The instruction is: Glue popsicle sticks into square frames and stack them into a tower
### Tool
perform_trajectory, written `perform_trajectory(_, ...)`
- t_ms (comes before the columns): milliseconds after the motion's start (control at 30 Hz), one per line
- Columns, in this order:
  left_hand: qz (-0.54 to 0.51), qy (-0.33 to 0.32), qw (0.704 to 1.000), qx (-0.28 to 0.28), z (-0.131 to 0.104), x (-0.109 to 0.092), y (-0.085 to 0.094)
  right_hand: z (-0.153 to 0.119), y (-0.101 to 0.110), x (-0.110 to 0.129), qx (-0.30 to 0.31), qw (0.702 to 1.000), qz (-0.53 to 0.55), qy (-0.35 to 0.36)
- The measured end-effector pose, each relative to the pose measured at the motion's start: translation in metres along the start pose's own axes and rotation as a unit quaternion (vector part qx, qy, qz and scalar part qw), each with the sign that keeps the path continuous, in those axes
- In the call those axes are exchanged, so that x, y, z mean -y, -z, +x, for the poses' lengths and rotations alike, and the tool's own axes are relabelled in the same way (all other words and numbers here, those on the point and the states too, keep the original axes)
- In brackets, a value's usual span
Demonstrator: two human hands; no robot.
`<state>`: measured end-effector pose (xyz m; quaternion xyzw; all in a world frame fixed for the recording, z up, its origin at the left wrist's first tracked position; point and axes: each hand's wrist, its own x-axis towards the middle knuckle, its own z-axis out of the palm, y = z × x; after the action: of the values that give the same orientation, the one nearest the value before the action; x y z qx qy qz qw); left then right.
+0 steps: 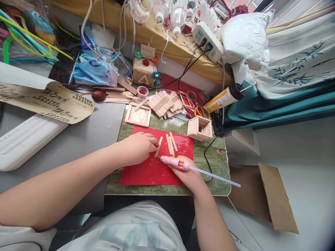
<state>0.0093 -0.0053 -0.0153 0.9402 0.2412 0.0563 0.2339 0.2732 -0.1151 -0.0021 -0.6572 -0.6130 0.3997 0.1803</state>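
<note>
My right hand (190,174) is closed around a pink hot glue gun (174,162), with a long pale glue stick (214,175) poking out of its back. The gun's nozzle meets the lower end of a wooden craft stick (159,145) on a red sheet (146,174). My left hand (143,144) grips that craft stick near its middle with the fingertips; the thumb's contact is partly hidden. Several loose craft sticks (170,144) lie just right of it on the sheet.
Behind the sheet are a square stick frame (138,115), a craft-stick pile (161,104) and a stacked-stick box (200,128). A drink cup (225,97) leans at the right. Sandpaper (52,101) lies left. A black cable (206,157) crosses the table's right side.
</note>
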Motion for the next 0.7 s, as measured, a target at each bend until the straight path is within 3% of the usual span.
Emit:
perform_trajectory(333,-0.02,-0.004,1.0,-0.009,-0.001,0.003,-0.002,0.009,0.016,0.006,0.062,0.994,0.081,0.027)
perform_trajectory(433,-0.037,-0.004,0.999,-0.012,-0.001,0.003,-0.002,0.003,0.031,-0.004,0.022,0.993,0.118,-0.013)
perform_trajectory(567,-0.041,-0.003,0.999,-0.018,-0.001,0.002,0.001,-0.006,0.056,-0.044,-0.069,0.972,0.177,-0.135)
perform_trajectory(700,-0.02,-0.006,1.0,-0.02,0.0,0.001,0.004,-0.012,0.075,-0.08,-0.142,0.964,0.111,-0.194)
